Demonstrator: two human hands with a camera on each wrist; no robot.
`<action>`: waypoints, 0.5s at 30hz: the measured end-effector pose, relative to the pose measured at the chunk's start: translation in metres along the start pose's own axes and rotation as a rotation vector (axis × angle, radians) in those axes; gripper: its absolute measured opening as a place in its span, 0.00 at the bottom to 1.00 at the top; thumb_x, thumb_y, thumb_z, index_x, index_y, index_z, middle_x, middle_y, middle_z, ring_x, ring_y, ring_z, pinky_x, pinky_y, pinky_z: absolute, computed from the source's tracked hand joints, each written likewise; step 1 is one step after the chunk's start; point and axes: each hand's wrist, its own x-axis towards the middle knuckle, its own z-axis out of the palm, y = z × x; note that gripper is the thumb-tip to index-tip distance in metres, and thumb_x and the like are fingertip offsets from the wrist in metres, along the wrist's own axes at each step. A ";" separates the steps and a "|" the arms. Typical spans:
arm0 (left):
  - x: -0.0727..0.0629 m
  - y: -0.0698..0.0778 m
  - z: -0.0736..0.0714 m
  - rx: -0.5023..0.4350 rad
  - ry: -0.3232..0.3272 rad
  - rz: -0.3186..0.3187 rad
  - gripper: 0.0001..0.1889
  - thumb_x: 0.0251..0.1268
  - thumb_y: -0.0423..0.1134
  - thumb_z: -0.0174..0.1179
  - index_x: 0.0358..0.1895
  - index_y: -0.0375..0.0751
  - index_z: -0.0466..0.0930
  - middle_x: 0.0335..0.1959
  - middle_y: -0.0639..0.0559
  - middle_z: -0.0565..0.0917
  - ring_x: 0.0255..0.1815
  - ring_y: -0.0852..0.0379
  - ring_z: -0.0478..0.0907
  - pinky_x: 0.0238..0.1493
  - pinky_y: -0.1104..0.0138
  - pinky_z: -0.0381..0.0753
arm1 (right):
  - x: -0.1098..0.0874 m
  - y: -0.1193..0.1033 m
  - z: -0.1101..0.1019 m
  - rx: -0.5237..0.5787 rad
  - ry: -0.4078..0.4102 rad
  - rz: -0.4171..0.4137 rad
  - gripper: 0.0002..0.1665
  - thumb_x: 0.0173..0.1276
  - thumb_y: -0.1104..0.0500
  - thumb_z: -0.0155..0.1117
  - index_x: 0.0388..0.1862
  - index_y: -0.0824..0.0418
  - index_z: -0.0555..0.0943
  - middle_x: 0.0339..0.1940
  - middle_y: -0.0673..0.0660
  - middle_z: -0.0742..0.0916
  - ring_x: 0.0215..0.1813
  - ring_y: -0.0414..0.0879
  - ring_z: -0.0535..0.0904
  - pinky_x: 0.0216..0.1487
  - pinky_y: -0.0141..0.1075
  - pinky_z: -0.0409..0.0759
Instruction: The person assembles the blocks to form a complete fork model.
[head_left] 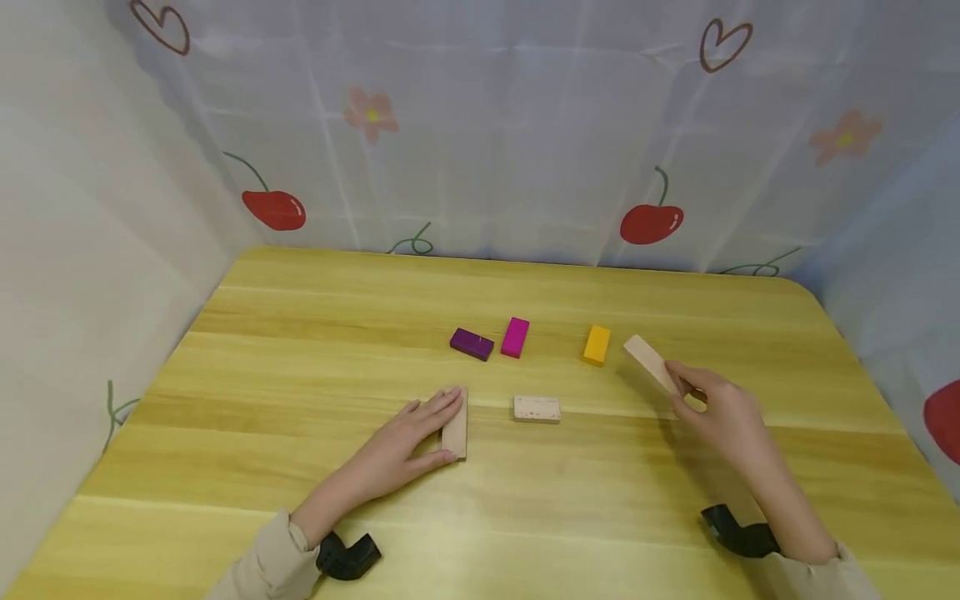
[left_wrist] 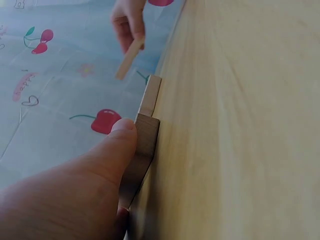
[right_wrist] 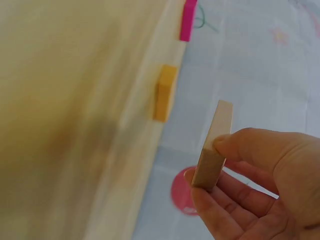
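Note:
My left hand (head_left: 401,442) holds a plain wooden block (head_left: 456,433) flat on the table, thumb at its near end and fingertips at its far end. The left wrist view has the thumb against the side of this wooden block (left_wrist: 146,137). Off to the right, my right hand (head_left: 731,421) pinches another plain wooden block (head_left: 649,363) between thumb and fingers, raised above the tabletop and tilted. The far end of that block (right_wrist: 219,122) points away from the palm in the right wrist view. Between the hands a shorter pale block (head_left: 536,408) lies on the table.
Farther back on the wooden table (head_left: 315,333) lie a purple block (head_left: 472,343), a magenta block (head_left: 515,337) and a yellow block (head_left: 597,345). A curtain (head_left: 480,150) printed with cherries, flowers and hearts hangs behind the table's back edge.

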 end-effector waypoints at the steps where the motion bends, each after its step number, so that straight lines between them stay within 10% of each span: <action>1: -0.001 0.000 0.000 -0.002 -0.004 -0.005 0.37 0.68 0.58 0.49 0.74 0.47 0.50 0.74 0.56 0.49 0.72 0.58 0.46 0.69 0.56 0.42 | 0.005 -0.005 0.001 0.009 -0.010 -0.021 0.25 0.54 0.74 0.67 0.54 0.74 0.77 0.35 0.62 0.84 0.38 0.58 0.81 0.37 0.51 0.80; 15: -0.003 -0.002 0.001 -0.023 0.006 0.025 0.34 0.69 0.55 0.50 0.73 0.46 0.53 0.74 0.56 0.51 0.72 0.56 0.46 0.69 0.53 0.42 | 0.081 -0.088 0.070 0.193 -0.197 -0.299 0.25 0.58 0.70 0.66 0.57 0.67 0.78 0.40 0.55 0.85 0.40 0.47 0.79 0.42 0.42 0.80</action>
